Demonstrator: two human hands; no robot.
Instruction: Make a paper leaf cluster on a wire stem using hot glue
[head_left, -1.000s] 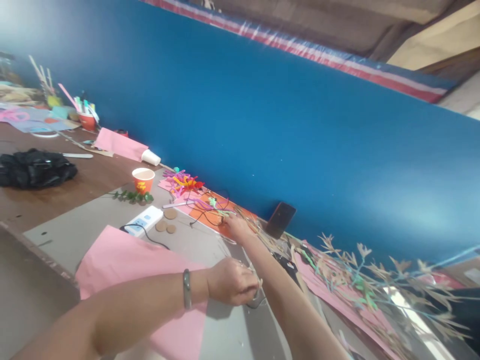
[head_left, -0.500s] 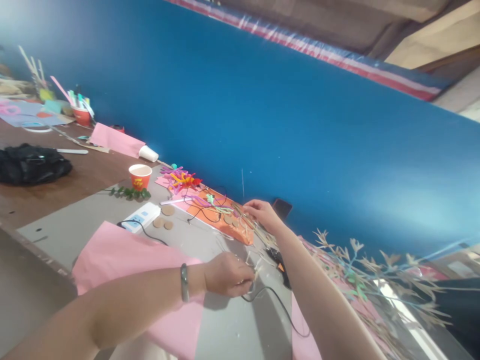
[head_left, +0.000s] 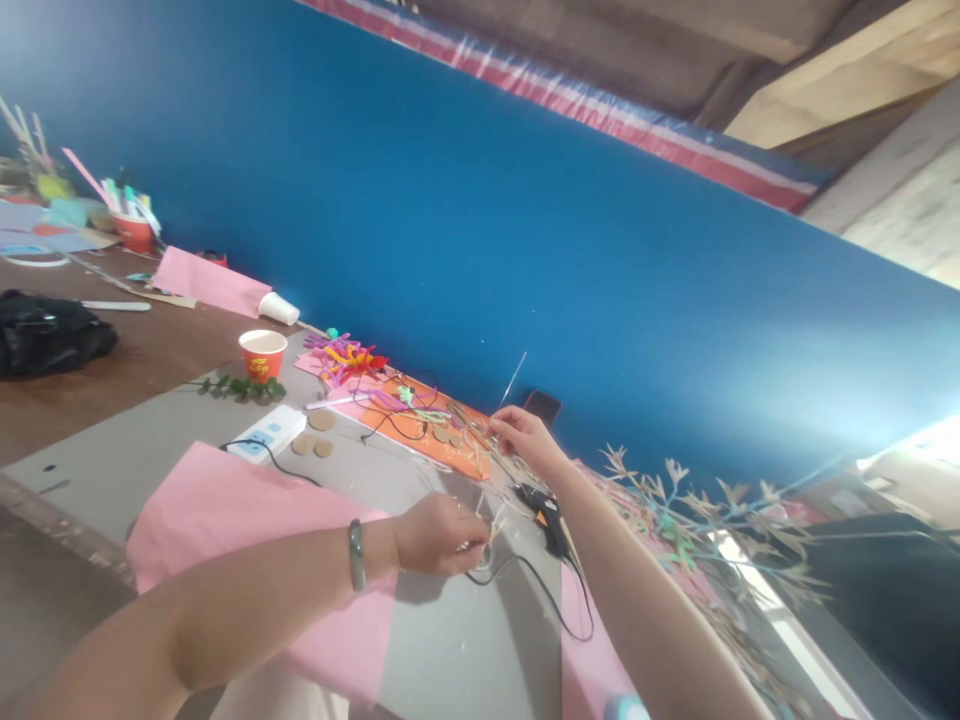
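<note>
My left hand (head_left: 435, 535) is closed in a pinch on a small pale bundle of thin strands, just above the grey table (head_left: 457, 640). My right hand (head_left: 521, 437) is farther back, pinching a thin wire (head_left: 512, 380) that sticks up and to the right against the blue wall. A black glue gun (head_left: 547, 512) with its black cord (head_left: 559, 610) lies between the two hands. An orange sheet (head_left: 442, 445) with brown discs and wires lies just left of my right hand.
Pink paper (head_left: 247, 515) lies under my left forearm. A white power strip (head_left: 266, 435), an orange paper cup (head_left: 262, 353), green leaves (head_left: 236, 386) and coloured pipe cleaners (head_left: 349, 357) sit to the left. A dark phone (head_left: 541, 407) leans on the blue wall. Dry paper branches (head_left: 705, 520) spread right.
My right hand has lifted from the orange sheet with a thin wire and drawn back toward me. The glue gun and its cord have come into sight. My left hand stays closed on the bundle.
</note>
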